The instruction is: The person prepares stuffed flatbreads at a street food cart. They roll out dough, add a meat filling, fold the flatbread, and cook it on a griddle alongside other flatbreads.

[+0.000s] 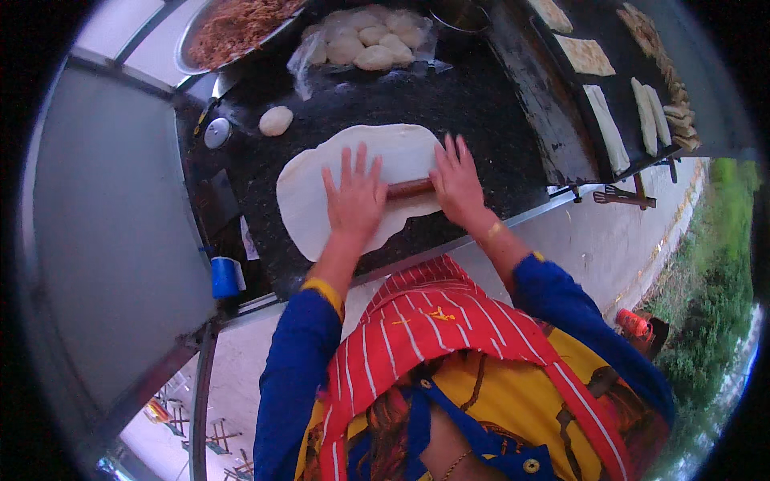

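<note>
A thin, wide sheet of dough (307, 186) lies on the dark stone worktop, its outline uneven. Across it runs a wooden rolling pin (410, 189), visible only between my two hands. My left hand (356, 201) rests flat over the pin's left end with its fingers spread. Over the other end lies my right hand (457, 183), fingers straight and not wrapped around the pin, near the sheet's right edge. Both palms hide the ends of the pin. A round dough ball (276, 121) sits beyond the sheet to the left.
Several dough balls (374, 45) lie in clear plastic at the back, beside a metal bowl of reddish filling (231, 36). On the right, a griddle (628, 135) carries flat and folded breads. A metal lid (217, 133) and a blue mug (224, 278) stand left.
</note>
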Motion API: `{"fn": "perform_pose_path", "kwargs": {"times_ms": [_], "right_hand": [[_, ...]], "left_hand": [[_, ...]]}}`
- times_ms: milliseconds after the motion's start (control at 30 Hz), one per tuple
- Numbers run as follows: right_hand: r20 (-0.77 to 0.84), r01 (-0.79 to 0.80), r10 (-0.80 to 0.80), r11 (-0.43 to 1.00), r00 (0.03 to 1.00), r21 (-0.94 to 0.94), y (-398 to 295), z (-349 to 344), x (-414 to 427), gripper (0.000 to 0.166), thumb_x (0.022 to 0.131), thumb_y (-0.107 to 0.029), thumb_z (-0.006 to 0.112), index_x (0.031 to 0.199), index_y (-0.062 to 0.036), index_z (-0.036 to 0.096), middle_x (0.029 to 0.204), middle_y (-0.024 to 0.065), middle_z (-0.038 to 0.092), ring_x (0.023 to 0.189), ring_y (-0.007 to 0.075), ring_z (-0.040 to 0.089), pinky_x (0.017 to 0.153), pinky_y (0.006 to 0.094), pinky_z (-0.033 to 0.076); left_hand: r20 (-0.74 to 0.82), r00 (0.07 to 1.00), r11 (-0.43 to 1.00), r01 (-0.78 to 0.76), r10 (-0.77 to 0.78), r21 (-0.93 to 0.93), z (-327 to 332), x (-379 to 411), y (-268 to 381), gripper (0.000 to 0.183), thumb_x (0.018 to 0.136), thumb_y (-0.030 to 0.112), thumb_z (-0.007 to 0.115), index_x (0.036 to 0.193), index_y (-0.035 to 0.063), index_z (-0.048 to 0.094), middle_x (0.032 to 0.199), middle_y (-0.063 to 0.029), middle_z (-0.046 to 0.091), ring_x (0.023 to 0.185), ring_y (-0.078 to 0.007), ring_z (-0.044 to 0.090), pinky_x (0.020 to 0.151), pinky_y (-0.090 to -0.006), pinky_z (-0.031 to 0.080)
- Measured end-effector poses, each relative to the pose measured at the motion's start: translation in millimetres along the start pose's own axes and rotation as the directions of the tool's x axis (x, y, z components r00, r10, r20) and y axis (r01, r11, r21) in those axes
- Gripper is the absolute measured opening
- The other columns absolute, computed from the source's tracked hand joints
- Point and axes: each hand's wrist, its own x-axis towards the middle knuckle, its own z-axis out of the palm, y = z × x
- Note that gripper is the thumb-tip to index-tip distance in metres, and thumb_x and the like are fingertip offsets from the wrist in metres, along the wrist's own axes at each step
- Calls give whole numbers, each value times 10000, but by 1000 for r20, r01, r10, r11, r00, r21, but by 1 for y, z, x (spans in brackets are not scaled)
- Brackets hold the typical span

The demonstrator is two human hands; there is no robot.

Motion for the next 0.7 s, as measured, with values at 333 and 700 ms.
{"fn": "perform_pose_path", "kwargs": {"times_ms": [333, 700], "right_hand": [[31, 3, -2, 1000, 1000, -11, 3, 0, -1, 497, 972, -303, 487, 1380, -19, 479, 1498, 213, 400, 1413, 394, 322, 1160, 530, 233], [234, -108, 25, 931, 972, 348, 5, -32, -83, 464, 890, -108, 611, 1337, -39, 507, 1379, 214, 481, 1348, 397, 390, 1116, 443, 347]], "left_hand": [[126, 991, 997, 57, -49, -56, -2, -12, 12, 516, 989, 331, 468, 1454, 108, 451, 1576, -127, 318, 1488, -293, 217, 1175, -600, 49], [199, 953, 868, -106, 228, -486, -11, -75, 9, 501, 917, 124, 544, 1414, 113, 486, 1511, -92, 420, 1448, -284, 307, 1160, -572, 146]]}}
